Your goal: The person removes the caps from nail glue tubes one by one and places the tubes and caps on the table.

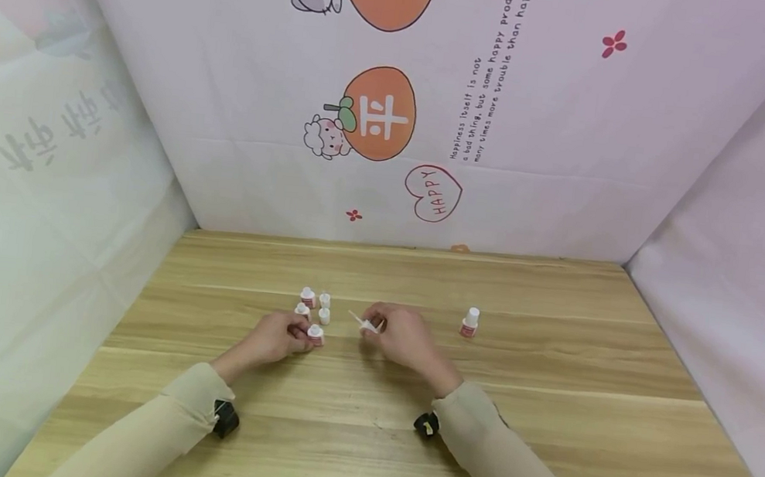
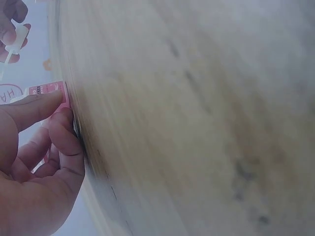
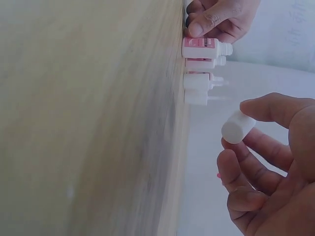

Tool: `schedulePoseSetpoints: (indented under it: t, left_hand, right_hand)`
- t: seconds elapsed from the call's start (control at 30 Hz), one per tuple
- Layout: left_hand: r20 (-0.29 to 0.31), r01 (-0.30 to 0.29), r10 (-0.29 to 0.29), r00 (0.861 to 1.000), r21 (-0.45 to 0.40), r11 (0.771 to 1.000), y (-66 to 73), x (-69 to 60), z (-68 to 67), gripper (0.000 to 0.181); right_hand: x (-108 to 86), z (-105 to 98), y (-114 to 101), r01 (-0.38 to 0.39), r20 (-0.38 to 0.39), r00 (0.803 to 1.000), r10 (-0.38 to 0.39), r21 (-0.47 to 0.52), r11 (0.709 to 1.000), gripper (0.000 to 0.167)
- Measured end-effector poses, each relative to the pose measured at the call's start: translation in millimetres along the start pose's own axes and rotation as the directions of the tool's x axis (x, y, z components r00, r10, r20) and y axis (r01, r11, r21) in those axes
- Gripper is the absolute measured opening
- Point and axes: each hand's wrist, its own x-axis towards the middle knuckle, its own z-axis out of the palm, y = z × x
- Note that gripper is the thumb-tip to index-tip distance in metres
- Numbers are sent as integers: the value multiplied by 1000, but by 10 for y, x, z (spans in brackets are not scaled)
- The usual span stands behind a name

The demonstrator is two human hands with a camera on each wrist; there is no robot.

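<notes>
We are steadying the bottle (image 3: 199,48) with a low pinch of our left hand (image 1: 274,337) while our right hand (image 1: 404,336) is gripping the cap (image 3: 238,127), leaving its stick (image 1: 355,316) clear.

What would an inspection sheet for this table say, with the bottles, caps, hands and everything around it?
Surface: wooden table, streaky grain.
Bottles: three open bottles grouped at left; one capped bottle apart at right.
Caps: two loose caps stand by the open bottles, stems up; a third cap is in hand.
Clutter: nothing seen.
Left hand: pinches the nearest open bottle.
Right hand: pinches the third cap, whose stem shows.
Cables: nothing seen.
Surroundings: white backdrop with cartoon prints behind; pale side walls.
</notes>
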Motion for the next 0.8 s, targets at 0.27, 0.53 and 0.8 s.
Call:
schedulePoseSetpoints:
  t: [0.27,0.53,0.8]
  left_hand:
    - [-2,19,-19,1000,-13,1000,-50,-10,-45,16]
    - [-6,17,-17,1000,9,1000,-112,-17,-91,12]
    - [-6,35,-35,999,-14,999,-131,-33,-128,10]
  right_hand:
    - [77,64,-84,-5,42,999,4,11,1000,16]
    - [114,111,-136,17,51,999,-17,2,1000,18]
    - [178,176,-205,30,75,997,-30,6,1000,15]
